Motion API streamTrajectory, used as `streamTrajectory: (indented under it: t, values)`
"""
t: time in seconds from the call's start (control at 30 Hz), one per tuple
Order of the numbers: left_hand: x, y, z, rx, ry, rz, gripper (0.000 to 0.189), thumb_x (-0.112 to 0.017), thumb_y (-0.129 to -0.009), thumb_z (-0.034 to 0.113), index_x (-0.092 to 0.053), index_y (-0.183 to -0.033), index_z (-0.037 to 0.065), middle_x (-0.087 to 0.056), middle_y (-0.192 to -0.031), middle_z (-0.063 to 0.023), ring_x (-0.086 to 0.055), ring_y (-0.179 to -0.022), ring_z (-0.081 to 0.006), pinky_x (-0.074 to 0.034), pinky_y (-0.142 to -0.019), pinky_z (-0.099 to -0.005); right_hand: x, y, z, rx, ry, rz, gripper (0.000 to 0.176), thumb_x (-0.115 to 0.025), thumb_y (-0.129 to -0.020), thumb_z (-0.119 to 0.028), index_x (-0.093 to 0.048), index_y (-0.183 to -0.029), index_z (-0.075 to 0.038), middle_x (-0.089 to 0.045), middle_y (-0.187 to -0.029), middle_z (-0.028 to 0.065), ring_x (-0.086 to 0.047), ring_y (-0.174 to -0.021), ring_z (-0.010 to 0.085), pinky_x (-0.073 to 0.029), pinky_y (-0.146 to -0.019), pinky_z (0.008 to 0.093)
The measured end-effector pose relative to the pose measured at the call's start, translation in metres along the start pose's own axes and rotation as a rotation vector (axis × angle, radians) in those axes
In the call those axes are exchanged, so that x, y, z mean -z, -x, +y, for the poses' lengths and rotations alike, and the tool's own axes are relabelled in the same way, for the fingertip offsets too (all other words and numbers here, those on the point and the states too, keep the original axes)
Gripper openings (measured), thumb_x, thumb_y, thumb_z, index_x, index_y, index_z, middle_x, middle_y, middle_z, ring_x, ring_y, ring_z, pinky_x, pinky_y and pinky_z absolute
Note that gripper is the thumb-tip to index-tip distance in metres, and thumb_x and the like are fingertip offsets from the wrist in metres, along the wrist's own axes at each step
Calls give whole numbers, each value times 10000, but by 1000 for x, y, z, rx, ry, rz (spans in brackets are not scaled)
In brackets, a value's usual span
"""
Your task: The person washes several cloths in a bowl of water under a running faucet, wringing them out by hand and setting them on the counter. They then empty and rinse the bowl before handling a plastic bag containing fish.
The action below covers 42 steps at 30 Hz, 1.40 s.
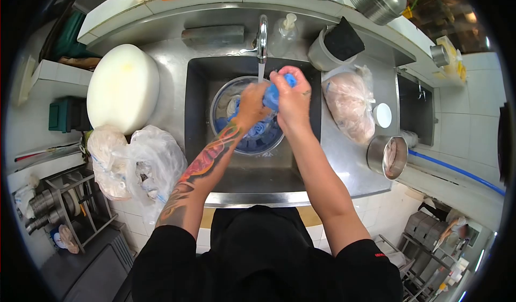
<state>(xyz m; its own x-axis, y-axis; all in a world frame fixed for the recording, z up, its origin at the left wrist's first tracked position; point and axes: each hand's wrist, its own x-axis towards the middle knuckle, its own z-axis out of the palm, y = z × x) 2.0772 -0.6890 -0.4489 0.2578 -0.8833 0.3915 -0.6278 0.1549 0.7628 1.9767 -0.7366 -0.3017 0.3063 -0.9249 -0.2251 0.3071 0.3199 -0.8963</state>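
Note:
A blue cloth (272,96) is bunched between my hands, just in front of the running tap (262,38). My left hand (251,105) is closed on its lower left part and slightly smeared by motion. Higher up, my right hand (293,95) wraps round the other end, with a bit of blue showing between thumb and fingers. Beneath them a round metal bowl (215,100) stands in the sink (199,167). Inside it lie wet blue and whitish cloths (257,130), partly hidden by my left hand and forearm.
Left of the sink are a thick round white block (122,89) and filled plastic bags (153,159). To the right stand a bag of pale pinkish contents (350,103), a white tub (321,52) and a metal pot (388,157). A pump bottle (285,33) is beside the tap.

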Motion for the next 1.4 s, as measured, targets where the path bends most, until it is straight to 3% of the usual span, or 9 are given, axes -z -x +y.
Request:
streamTrajectory:
  t: [0.2,0.5,0.57,0.73,0.93,1.0,1.17,1.23,1.4]
  values:
    - [10,26,-58,41,-142,-60,276,-713,-747,182,-589,-975,89,-665,-864,-179,-639,-812,-430,-503,-728,-528,-9,28,-128,99,-43,-114,146,-718,-902,-14,-623,-1004,-56,-630,-879,12,-595,-776,74,-493,-663,235]
    - [-39,64,-72,208,35,-85,333,-659,-815,101,-641,-1146,87,-689,-969,-195,-662,-929,-427,-529,-798,-479,10,47,-173,184,37,-31,95,-678,-945,-68,-621,-1021,-62,-632,-909,24,-627,-766,102,-539,-661,272]
    - [-73,103,-148,326,93,-122,363,-659,-809,76,-640,-1172,85,-695,-1010,-192,-671,-965,-402,-531,-831,-453,13,44,-188,276,69,33,110,-662,-966,-110,-633,-1050,-46,-656,-961,51,-653,-721,123,-589,-643,302]
    - [-86,101,-168,755,249,-63,435,-687,-771,34,-654,-1201,81,-705,-1100,-166,-677,-1059,-338,-515,-923,-400,19,-19,-79,127,61,-55,175,-673,-973,-169,-725,-1112,-77,-664,-1024,-14,-570,-753,90,-494,-683,238]
    - [-10,36,-21,375,510,-15,774,-715,-725,20,-450,-1452,24,-563,-1383,-224,-519,-1329,-339,-419,-1082,-391,29,-50,115,-174,402,-133,130,-669,-952,-96,-734,-1041,-27,-681,-872,6,-587,-776,85,-474,-697,257]
    - [2,30,-14,229,342,-233,919,-740,-712,45,-313,-1523,-8,-480,-1457,-244,-442,-1400,-342,-372,-1128,-389,25,-44,125,-50,481,-52,113,-693,-924,-78,-736,-1015,-26,-673,-858,-6,-578,-773,72,-460,-670,251]
    - [1,0,16,225,294,-135,651,-768,-725,74,-529,-1325,-5,-668,-1160,-236,-659,-1124,-357,-524,-905,-427,20,-22,42,-16,229,-16,113,-746,-884,-59,-755,-993,-29,-710,-897,17,-612,-815,87,-490,-740,262]
    - [21,-25,44,168,173,-364,493,-768,-749,58,-615,-1217,59,-712,-922,-191,-714,-893,-374,-542,-741,-444,29,-15,-11,66,199,-59,117,-745,-894,-69,-758,-1001,-23,-725,-939,28,-634,-876,98,-503,-803,272]
    - [23,3,-64,46,132,-306,354,-742,-798,35,-641,-1134,73,-673,-785,-128,-680,-741,-305,-519,-686,-393,86,-2,-136,272,89,66,150,-724,-924,-78,-738,-1062,-21,-701,-956,41,-645,-896,110,-528,-824,301]
